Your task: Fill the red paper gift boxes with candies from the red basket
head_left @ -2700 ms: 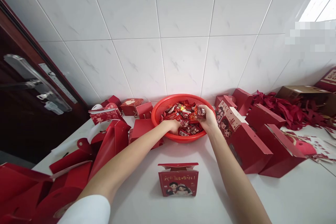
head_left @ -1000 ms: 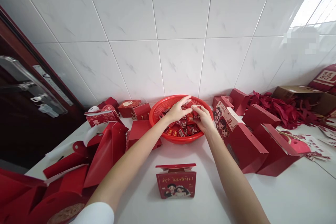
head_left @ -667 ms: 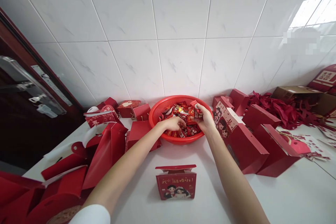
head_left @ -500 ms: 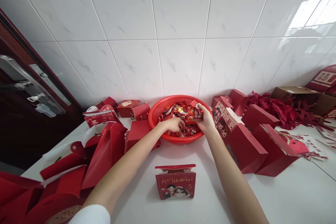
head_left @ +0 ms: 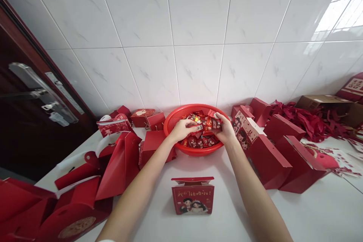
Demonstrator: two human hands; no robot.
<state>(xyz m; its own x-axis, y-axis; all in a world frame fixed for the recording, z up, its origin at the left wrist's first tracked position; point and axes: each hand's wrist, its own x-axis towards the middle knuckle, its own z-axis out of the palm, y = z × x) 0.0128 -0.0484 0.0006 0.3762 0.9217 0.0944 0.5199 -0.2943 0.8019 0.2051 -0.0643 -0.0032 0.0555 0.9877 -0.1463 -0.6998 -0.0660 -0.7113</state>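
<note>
Against the tiled wall stands a red plastic basket with many wrapped candies in it. Over its left side, my left hand pinches a small wrapped candy. At the basket's right side, my right hand is closed around several red wrapped candies. Nearer to me, between my forearms, a small red gift box with a cartoon couple on its front stands upright; its top flap is raised.
Several red gift boxes crowd the left side of the white table. More red boxes stand at the right. Behind them lie dark red ribbons and a cardboard box. A door with a handle is at far left.
My left hand has risen from among the candies, now with a candy between its fingers. My right hand stays at the basket's right side with its candies. The view has shifted slightly.
</note>
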